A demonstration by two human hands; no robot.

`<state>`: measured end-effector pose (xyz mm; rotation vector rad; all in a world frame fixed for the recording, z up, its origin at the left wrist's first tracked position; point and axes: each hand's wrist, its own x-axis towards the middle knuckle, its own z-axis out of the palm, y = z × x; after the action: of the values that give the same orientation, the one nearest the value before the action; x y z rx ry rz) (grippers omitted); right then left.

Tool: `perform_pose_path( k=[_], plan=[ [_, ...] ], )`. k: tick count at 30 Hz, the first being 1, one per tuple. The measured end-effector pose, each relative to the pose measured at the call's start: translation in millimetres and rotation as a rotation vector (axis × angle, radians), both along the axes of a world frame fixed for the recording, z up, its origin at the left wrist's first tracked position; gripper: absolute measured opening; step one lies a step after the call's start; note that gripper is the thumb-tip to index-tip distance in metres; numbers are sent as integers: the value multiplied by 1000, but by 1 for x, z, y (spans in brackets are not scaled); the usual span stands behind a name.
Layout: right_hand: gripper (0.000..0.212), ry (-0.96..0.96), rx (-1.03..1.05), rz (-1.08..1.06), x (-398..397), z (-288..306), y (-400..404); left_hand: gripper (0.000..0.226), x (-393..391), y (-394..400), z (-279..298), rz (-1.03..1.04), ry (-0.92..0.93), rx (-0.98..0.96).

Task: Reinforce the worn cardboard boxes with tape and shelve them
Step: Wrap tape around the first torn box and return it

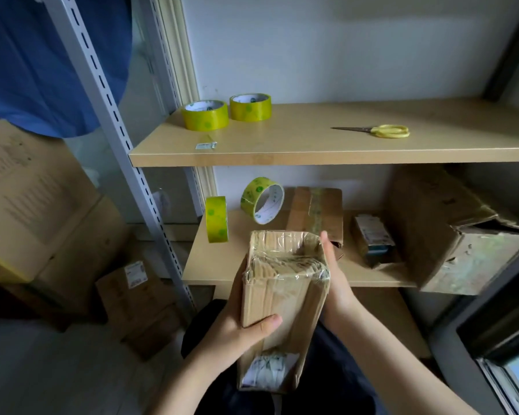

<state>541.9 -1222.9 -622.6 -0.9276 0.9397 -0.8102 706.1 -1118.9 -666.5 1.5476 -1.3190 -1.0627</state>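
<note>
Storage corner, pale wall, two light wooden shelves on a slotted grey metal upright [123, 163]. The narrow brown cardboard box with clear tape wrapped over its far end [282, 298] is held above the lap, in front of the lower wooden shelf [219, 265]. Left hand [240, 322] grips its near-left side, thumb curled across the top face. Right hand [336, 280] is pressed along the opposite side, fingers hidden behind the box. Beyond the grip: two upright yellow-green tape rolls [262, 200], a taped flat box [315, 211], a crushed large box [453, 232]. Above, yellow-handled scissors [384, 130].

Risks, as I judge them: wrinkled tape may lift; sliding the box in could topple the upright rolls.
</note>
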Motion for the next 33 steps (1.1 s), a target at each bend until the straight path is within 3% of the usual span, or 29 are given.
perform_pose_path(
  k=[3, 8, 10, 13, 17, 24, 29, 33],
  plan=[
    [56, 27, -63, 60, -2, -15, 11, 95, 1, -5, -6, 49, 54, -39],
    [82, -228, -368, 255, -13, -9, 14, 79, 1, -15, -7, 220, 262, -50],
    [86, -194, -514, 300, -19, -14, 15, 85, 2, -21, -3, 241, 347, -9],
    [89, -102, -522, 303, -25, -21, 12, 58, -6, -28, 8, 118, 435, 27],
    [72, -121, -440, 141, -26, -33, 13, 51, -12, -28, 17, 39, 400, -45],
    [70, -22, -517, 184, -26, -30, 23, 98, -13, -34, 46, 38, 328, -273],
    [74, 125, -818, -115, -17, -10, 16, 84, -26, -35, 55, 50, 206, -417],
    [55, 87, -905, -208, -15, -3, 8, 81, -29, -35, 48, 57, 175, -430]
  ],
)
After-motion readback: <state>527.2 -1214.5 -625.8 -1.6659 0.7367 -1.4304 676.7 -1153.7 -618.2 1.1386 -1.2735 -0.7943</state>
